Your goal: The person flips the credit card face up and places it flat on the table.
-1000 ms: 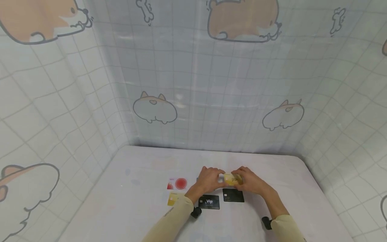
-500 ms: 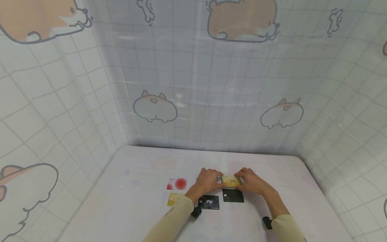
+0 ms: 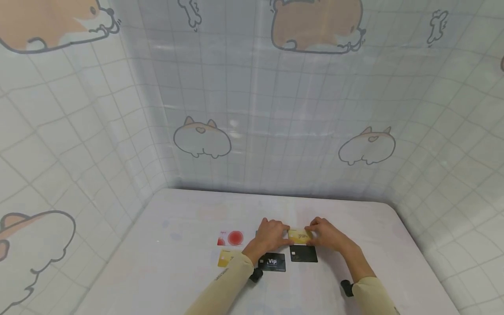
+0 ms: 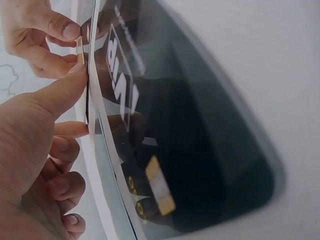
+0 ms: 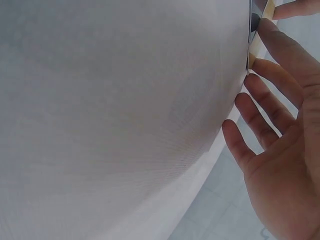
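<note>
A gold card (image 3: 299,236) lies flat or nearly flat on the table, just beyond a black VIP card (image 3: 303,253). My left hand (image 3: 270,235) grips its left side between thumb and index finger. At its right side, my right hand (image 3: 327,235) holds it with thumb and fingertips. Large in the left wrist view is the dark Vip card (image 4: 200,150), below my left hand (image 4: 30,130). The right wrist view shows the remaining fingers of my right hand (image 5: 285,130) spread beside the gold card's edge.
A red-and-white card (image 3: 235,238) lies to the left, above a yellow card (image 3: 225,257) partly covered by my left sleeve. Another dark card (image 3: 257,233) is mostly hidden behind the left hand. Patterned curtains (image 3: 252,109) stand around the white table (image 3: 177,262).
The gold card was tilted up between both hands a second ago; it has come down flat and shifted slightly left. The right fingers have moved from over its face to its edge.
</note>
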Demonstrator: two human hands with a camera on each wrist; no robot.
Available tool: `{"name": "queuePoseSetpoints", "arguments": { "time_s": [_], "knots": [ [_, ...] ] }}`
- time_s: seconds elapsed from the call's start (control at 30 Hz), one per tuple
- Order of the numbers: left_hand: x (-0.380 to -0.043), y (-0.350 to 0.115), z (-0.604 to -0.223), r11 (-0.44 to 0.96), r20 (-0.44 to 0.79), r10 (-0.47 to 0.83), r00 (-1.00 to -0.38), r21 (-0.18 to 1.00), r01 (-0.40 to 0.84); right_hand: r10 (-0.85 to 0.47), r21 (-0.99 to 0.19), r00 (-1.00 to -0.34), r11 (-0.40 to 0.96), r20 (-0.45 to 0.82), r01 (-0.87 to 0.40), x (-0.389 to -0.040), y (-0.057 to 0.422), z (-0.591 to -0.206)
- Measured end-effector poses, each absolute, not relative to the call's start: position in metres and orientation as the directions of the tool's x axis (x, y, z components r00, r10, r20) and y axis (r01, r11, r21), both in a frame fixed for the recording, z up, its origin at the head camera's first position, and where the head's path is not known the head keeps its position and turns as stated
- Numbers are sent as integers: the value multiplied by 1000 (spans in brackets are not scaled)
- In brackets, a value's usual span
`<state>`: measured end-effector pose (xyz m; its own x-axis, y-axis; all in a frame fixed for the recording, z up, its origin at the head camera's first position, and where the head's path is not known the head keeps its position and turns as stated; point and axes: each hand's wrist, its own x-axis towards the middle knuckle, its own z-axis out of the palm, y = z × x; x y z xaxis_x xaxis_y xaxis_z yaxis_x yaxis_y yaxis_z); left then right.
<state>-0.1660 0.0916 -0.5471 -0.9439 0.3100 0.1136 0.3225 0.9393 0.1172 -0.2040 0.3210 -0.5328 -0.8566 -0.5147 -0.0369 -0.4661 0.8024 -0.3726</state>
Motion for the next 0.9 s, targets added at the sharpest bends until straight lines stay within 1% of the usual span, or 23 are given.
{"name": "queuePoseSetpoints", "arguments": {
  "time_s": [0.37,0.7,0.8,0.9],
  "knots": [
    [-171,96,-545,951,86,271,-959,128,280,-517,-368,-855,802,-35,-470,-212,321,-535],
    [-170,95,-545,948,93,276,-956,139,287,-505,-374,-862,809,-44,-454,-211,321,-535],
    [-170,92,-544,947,100,278,-955,141,290,-504,-372,-863,808,-32,-458,-209,322,-534],
    [-169,86,-540,942,113,271,-956,171,288,-503,-372,-864,802,-1,-466,-206,324,-531]
  ]
}}
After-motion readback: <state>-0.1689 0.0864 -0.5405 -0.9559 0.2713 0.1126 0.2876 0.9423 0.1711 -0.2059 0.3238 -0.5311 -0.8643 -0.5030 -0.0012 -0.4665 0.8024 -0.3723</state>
